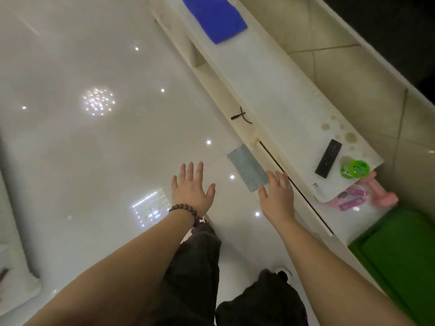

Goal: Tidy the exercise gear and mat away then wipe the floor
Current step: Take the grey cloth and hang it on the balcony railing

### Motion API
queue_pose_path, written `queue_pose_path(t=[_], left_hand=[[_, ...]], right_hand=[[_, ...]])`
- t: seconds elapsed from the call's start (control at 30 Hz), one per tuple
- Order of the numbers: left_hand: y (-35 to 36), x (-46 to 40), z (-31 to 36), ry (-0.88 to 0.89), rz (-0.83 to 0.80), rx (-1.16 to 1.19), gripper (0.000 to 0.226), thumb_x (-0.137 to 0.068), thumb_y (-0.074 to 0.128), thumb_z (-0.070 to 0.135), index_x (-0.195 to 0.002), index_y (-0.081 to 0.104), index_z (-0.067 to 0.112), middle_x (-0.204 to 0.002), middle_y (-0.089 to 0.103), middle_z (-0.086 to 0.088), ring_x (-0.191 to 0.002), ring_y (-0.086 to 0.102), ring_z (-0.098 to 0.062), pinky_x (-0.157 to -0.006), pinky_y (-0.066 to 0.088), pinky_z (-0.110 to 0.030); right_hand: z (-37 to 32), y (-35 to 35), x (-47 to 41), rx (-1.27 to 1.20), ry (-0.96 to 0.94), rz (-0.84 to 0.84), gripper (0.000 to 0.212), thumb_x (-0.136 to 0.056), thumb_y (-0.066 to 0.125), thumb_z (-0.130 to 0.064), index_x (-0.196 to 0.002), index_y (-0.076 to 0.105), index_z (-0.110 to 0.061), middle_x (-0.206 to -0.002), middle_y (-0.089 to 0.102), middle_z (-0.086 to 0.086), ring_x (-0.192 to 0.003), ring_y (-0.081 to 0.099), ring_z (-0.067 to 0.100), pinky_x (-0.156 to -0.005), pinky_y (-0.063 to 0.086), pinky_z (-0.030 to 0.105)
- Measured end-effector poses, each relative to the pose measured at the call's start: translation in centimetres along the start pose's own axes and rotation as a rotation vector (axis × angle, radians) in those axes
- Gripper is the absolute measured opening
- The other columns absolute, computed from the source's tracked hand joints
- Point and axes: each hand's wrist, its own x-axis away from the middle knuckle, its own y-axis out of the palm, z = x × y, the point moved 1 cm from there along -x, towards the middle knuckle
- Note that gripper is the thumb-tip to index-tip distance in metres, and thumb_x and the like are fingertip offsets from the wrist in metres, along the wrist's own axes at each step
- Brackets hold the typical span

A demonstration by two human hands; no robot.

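Observation:
A grey-blue cloth [247, 169] lies flat on the glossy white floor [94, 149] beside the low white cabinet [289, 128]. My right hand [279, 196] hovers with straight fingers over the cloth's near end; whether it touches the cloth I cannot tell. My left hand [191, 188], with a bead bracelet on the wrist, is spread open above the bare floor to the cloth's left. Pink exercise gear [355, 196] sits at the cabinet's near end. A green mat [400, 262] lies by the wall at the lower right.
On the cabinet top lie a blue folded cloth [215, 16], a black remote [328, 158] and a green bottle [354, 169]. A dark hair clip [241, 115] rests on its front edge. A white cushion edge [16, 267] shows at the left. My legs stand below.

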Motion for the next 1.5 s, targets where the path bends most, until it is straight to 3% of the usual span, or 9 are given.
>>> queue_pose_path(t=[0.37,0.53,0.67,0.9,1.1,1.27,1.4,1.5], left_hand=[[0.2,-8.4,-1.4,-0.014,-0.075,0.006,0.07,-0.096,0.023,0.055,-0.154,-0.004,0.026,-0.162,-0.002,-0.002,-0.147,-0.012,-0.022,-0.119,-0.002,-0.048],[3.5,-12.6,-1.2,-0.061,-0.113,-0.004,0.07,-0.096,0.021,0.056,-0.153,-0.005,0.026,-0.162,-0.004,-0.002,-0.147,-0.015,-0.022,-0.119,-0.006,-0.049],[9.8,-17.4,-1.7,-0.089,-0.164,-0.001,0.069,-0.096,0.02,0.057,-0.153,-0.007,0.027,-0.162,-0.005,-0.002,-0.147,-0.016,-0.022,-0.118,-0.008,-0.048],[24.7,-26.9,-4.5,-0.081,-0.237,-0.015,0.07,-0.096,0.017,0.058,-0.152,-0.01,0.028,-0.161,-0.008,-0.001,-0.146,-0.019,-0.021,-0.119,-0.007,-0.048],[36.1,-33.8,-8.5,-0.046,-0.202,-0.074,0.07,-0.095,0.018,0.059,-0.152,-0.01,0.028,-0.162,-0.006,-0.001,-0.146,-0.018,-0.021,-0.119,-0.007,-0.047],[41.2,-38.3,-12.0,0.024,-0.167,-0.173,0.072,-0.094,0.018,0.06,-0.152,-0.011,0.028,-0.162,-0.005,-0.002,-0.147,-0.016,-0.022,-0.118,-0.006,-0.047],[42.4,-40.0,-12.7,0.034,-0.128,-0.165,0.073,-0.093,0.021,0.059,-0.152,-0.008,0.027,-0.162,-0.002,-0.003,-0.147,-0.013,-0.023,-0.119,-0.003,-0.046],[42.7,-40.3,-12.1,0.04,-0.121,-0.143,0.072,-0.094,0.021,0.059,-0.153,-0.007,0.027,-0.162,-0.002,-0.004,-0.147,-0.013,-0.023,-0.119,-0.004,-0.046]], right_hand=[[-2.3,3.3,-6.8,0.019,0.06,-0.078,0.052,-0.098,0.042,-0.034,-0.145,0.032,-0.014,-0.154,0.025,0.012,-0.144,0.014,0.027,-0.116,0.021,0.043],[0.3,7.2,-11.1,0.024,0.071,-0.138,0.05,-0.097,0.043,-0.036,-0.143,0.034,-0.018,-0.151,0.03,0.01,-0.142,0.02,0.027,-0.112,0.031,0.044],[3.5,13.4,-15.6,0.046,0.089,-0.182,0.048,-0.096,0.045,-0.035,-0.141,0.037,-0.018,-0.148,0.034,0.011,-0.138,0.028,0.027,-0.109,0.036,0.043],[11.6,28.5,-25.4,0.107,0.083,-0.239,0.054,-0.095,0.048,-0.037,-0.142,0.036,-0.013,-0.149,0.032,0.013,-0.137,0.028,0.029,-0.109,0.031,0.043],[18.3,41.5,-35.3,0.169,0.018,-0.249,0.075,-0.088,0.052,-0.053,-0.149,0.022,-0.023,-0.157,0.015,0.011,-0.141,0.017,0.031,-0.112,0.024,0.047],[21.7,48.5,-41.3,0.201,0.173,-0.161,0.089,-0.079,0.054,-0.066,-0.15,0.008,-0.036,-0.159,-0.002,0.007,-0.144,0.002,0.033,-0.11,0.015,0.059],[21.6,51.1,-40.8,0.379,0.175,-0.039,0.072,-0.086,0.049,-0.06,-0.148,0.019,-0.037,-0.154,0.015,0.008,-0.136,0.018,0.033,-0.099,0.03,0.054],[21.4,51.2,-40.8,0.357,0.163,0.052,0.047,-0.091,0.053,-0.037,-0.137,0.041,-0.031,-0.136,0.037,0.009,-0.117,0.035,0.032,-0.086,0.036,0.048]])
